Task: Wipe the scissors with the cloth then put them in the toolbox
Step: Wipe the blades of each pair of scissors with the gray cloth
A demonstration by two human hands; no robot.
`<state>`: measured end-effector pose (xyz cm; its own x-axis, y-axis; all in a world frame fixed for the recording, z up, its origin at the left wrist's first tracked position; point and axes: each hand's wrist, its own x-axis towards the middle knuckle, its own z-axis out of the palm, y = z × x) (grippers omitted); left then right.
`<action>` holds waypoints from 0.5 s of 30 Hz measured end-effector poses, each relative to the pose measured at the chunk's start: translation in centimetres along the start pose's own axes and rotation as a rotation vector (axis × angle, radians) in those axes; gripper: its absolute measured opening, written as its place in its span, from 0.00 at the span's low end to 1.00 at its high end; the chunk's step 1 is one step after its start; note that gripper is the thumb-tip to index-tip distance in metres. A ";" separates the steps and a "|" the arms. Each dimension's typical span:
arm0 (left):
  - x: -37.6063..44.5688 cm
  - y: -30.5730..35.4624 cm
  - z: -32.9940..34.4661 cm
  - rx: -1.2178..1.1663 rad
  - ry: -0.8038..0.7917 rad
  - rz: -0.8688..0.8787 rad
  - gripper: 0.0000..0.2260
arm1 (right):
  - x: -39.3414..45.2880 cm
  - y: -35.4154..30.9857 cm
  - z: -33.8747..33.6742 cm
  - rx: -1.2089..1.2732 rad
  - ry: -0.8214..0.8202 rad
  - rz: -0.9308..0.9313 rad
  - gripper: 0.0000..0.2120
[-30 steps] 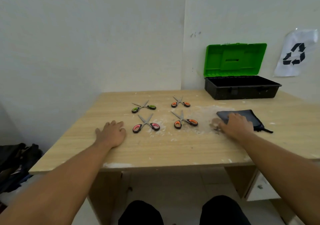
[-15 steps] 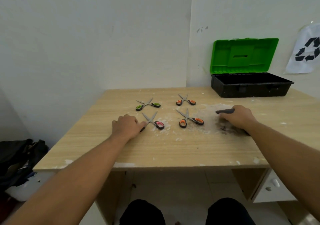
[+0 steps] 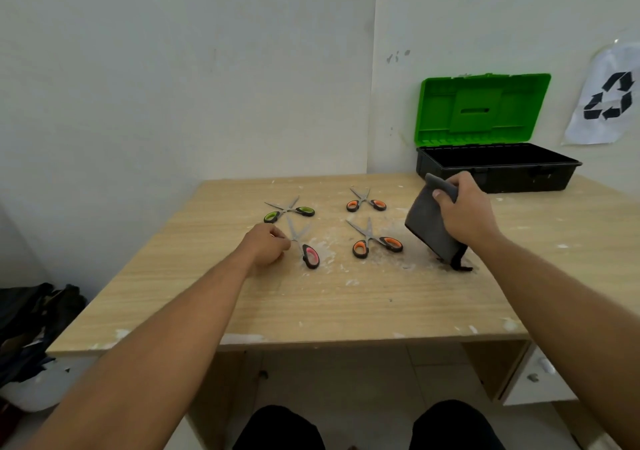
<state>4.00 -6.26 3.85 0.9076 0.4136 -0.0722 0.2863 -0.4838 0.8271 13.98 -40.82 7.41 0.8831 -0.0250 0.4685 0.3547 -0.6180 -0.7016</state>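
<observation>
Several scissors lie on the wooden table (image 3: 311,311): a green-handled pair (image 3: 289,210), two orange-handled pairs (image 3: 365,202) (image 3: 375,240) and a pink-handled pair (image 3: 308,252). My left hand (image 3: 266,247) curls its fingers over the pink pair's left handle, which is hidden under it; the pair still lies on the table. My right hand (image 3: 464,212) grips the top of a dark grey cloth (image 3: 427,231), which hangs with its lower corner on the table. The toolbox (image 3: 498,174) stands open at the back right, its green lid (image 3: 481,110) raised and its black tray showing nothing inside.
White dust (image 3: 325,248) is smeared over the table's middle around the scissors. A recycling sign (image 3: 609,99) hangs on the right wall. Dark clothes (image 3: 27,321) lie on the floor at the left. A drawer unit (image 3: 540,377) sits under the table's right side.
My right hand has lifted the cloth off the table, so that it now hangs upright. My left hand has curled more tightly on the pink pair's handle. The camera has moved closer.
</observation>
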 end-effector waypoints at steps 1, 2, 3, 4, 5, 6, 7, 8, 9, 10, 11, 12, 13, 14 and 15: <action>-0.2 0.1 0.0 -0.078 -0.018 -0.002 0.02 | -0.2 -0.5 0.0 0.024 0.012 -0.033 0.04; -0.5 0.2 0.0 -0.142 -0.039 -0.002 0.04 | -0.4 -1.0 0.0 0.040 0.018 -0.063 0.04; -0.6 0.3 0.0 -0.191 -0.063 -0.001 0.04 | -0.6 -1.6 0.0 0.049 0.015 -0.087 0.04; -0.8 0.3 0.0 -0.231 -0.090 0.003 0.05 | -0.8 -2.2 0.0 0.055 0.002 -0.103 0.04; -1.0 0.3 0.1 -0.268 -0.117 0.009 0.05 | -1.1 -2.9 0.0 0.056 -0.018 -0.117 0.04; -1.1 0.3 0.1 -0.305 -0.142 0.018 0.05 | -1.3 -3.7 0.0 0.056 -0.042 -0.130 0.04; -1.2 0.4 0.2 -0.343 -0.164 0.031 0.05 | -1.6 -4.5 -0.1 0.053 -0.065 -0.144 0.03; -1.4 0.5 0.2 -0.379 -0.177 0.043 0.05 | -1.9 -5.3 -0.1 0.051 -0.088 -0.158 0.03; -1.5 0.7 0.4 -0.409 -0.182 0.054 0.07 | -2.3 -6.1 -0.1 0.048 -0.111 -0.173 0.04; -1.6 0.9 0.5 -0.430 -0.177 0.063 0.09 | -2.7 -6.8 0.0 0.044 -0.136 -0.185 0.06; -1.8 1.2 0.6 -0.443 -0.165 0.076 0.11 | -3.0 -7.4 0.2 0.042 -0.164 -0.193 0.07; -2.0 1.6 0.8 -0.453 -0.150 0.095 0.11 | -3.4 -7.9 0.4 0.046 -0.192 -0.197 0.07; -2.3 2.0 1.0 -0.464 -0.138 0.122 0.10 | -3.8 -8.2 0.7 0.050 -0.220 -0.197 0.08; -2.5 2.3 1.2 -0.469 -0.126 0.152 0.09 | -4.2 -8.5 1.1 0.055 -0.249 -0.195 0.08; -2.7 2.6 1.5 -0.462 -0.106 0.180 0.08 | -4.5 -8.6 1.5 0.057 -0.280 -0.194 0.10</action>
<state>2.71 -9.77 5.39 0.9631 0.2628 0.0580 -0.0218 -0.1387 0.9901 7.39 -34.18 10.52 0.8448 0.3102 0.4361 0.5338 -0.5453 -0.6463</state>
